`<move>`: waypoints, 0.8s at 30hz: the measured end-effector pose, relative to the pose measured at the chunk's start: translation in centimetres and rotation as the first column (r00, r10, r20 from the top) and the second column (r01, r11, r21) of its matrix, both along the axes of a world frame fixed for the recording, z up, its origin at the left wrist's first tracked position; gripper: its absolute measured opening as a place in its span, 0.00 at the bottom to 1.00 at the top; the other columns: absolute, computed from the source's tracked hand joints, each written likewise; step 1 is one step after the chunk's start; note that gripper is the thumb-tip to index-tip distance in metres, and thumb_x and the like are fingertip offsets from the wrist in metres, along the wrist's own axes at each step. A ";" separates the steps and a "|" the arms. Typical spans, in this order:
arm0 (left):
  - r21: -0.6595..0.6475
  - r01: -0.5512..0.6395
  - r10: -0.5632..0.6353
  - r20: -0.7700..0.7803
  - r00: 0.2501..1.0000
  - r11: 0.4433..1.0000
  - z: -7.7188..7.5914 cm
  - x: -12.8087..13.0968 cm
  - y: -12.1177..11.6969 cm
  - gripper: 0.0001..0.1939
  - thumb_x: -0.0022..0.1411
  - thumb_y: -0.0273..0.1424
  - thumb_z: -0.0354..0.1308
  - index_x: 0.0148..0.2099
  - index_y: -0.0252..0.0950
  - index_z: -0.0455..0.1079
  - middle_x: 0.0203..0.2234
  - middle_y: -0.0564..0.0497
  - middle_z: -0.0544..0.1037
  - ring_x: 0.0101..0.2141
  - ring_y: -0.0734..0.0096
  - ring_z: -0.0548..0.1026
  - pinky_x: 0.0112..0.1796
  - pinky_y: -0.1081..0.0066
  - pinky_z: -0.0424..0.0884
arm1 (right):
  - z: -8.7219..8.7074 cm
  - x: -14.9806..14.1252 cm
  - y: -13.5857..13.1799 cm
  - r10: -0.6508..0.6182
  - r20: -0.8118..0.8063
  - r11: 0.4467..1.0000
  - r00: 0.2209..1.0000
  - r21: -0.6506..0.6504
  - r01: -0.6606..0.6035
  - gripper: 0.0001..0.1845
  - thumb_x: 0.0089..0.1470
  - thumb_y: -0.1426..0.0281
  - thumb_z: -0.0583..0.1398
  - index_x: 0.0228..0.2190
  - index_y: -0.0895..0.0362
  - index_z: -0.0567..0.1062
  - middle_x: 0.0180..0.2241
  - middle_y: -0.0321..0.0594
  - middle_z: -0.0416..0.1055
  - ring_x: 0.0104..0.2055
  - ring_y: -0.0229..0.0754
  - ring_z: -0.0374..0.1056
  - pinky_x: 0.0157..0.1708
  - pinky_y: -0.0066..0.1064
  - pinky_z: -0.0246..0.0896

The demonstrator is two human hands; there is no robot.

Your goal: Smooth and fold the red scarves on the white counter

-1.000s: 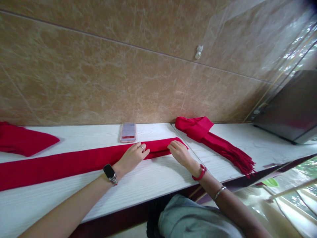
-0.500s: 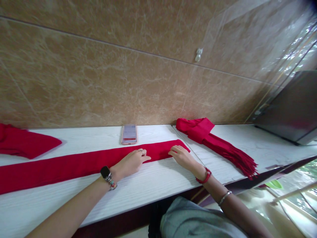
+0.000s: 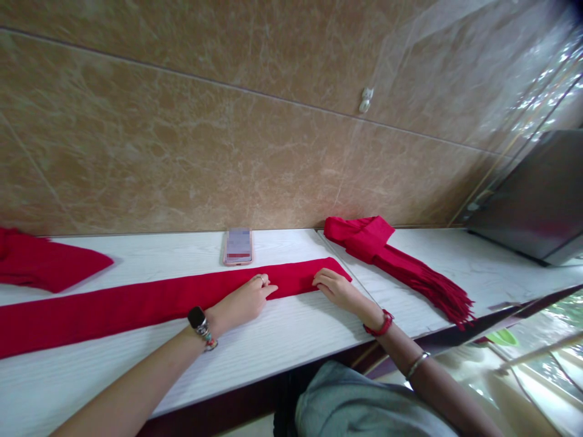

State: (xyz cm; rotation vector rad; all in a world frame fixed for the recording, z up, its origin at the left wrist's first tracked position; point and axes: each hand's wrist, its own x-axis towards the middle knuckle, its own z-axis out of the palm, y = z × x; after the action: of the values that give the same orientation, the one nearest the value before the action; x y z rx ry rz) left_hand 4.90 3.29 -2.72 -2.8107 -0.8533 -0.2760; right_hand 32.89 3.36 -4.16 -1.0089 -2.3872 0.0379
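In the head view, I see the long red cloth (image 3: 136,303) lying flat on the white table (image 3: 282,328), and I judge that light, even pressure, without dragging, suits its smoothing. My left hand (image 3: 246,300) touches it with fingers curled and 1 digit stretched; my right hand (image 3: 336,288), near its right end, has bent fingers close together, but I cannot tell whether either hand pinches cloth.

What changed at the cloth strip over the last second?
The open fold along the long red cloth strip between the hands is gone; that stretch now lies flat. The left hand moved slightly toward the near edge of the white counter; the right hand shifted slightly right. Both still touch the strip. Unchanged: phone, fringed red scarf, red cloth at far left.
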 end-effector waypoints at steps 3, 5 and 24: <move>-0.018 0.002 -0.002 -0.009 1.000 1.000 0.1 0.3 -0.2 0.17 0.60 0.19 0.44 0.47 0.31 0.68 0.48 0.42 0.70 0.53 0.65 0.62 0.53 0.64 0.56 | 0.3 -0.2 -0.2 -0.004 0.044 1.000 0.999 0.009 0.004 0.12 0.56 0.78 0.48 0.33 0.57 0.71 0.34 0.44 0.68 0.37 0.40 0.65 0.36 0.33 0.64; -0.044 0.015 -0.015 0.002 1.000 0.999 0.3 0.4 -0.3 0.17 0.61 0.20 0.42 0.48 0.30 0.67 0.52 0.42 0.66 0.56 0.65 0.57 0.55 0.65 0.53 | 0.5 -0.4 -0.5 -0.015 0.078 1.000 0.997 0.023 0.014 0.12 0.54 0.79 0.49 0.32 0.58 0.71 0.35 0.44 0.68 0.37 0.40 0.65 0.37 0.33 0.64; -0.310 -0.259 0.234 -0.117 0.965 0.915 0.6 1.1 -1.9 0.26 0.65 0.38 0.41 0.63 0.39 0.48 0.63 0.45 0.42 0.61 0.45 0.40 0.52 0.39 0.44 | 0.3 -0.8 -0.9 -0.164 0.494 0.975 0.854 -0.051 0.216 0.27 0.60 0.58 0.43 0.60 0.47 0.47 0.62 0.45 0.44 0.63 0.57 0.38 0.51 0.61 0.46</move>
State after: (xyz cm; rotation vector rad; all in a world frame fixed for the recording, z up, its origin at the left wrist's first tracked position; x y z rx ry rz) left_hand 6.03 1.36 -2.14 -2.9320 -1.3293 0.0164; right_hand 32.13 2.42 -3.84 -1.4439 -2.7384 -0.1899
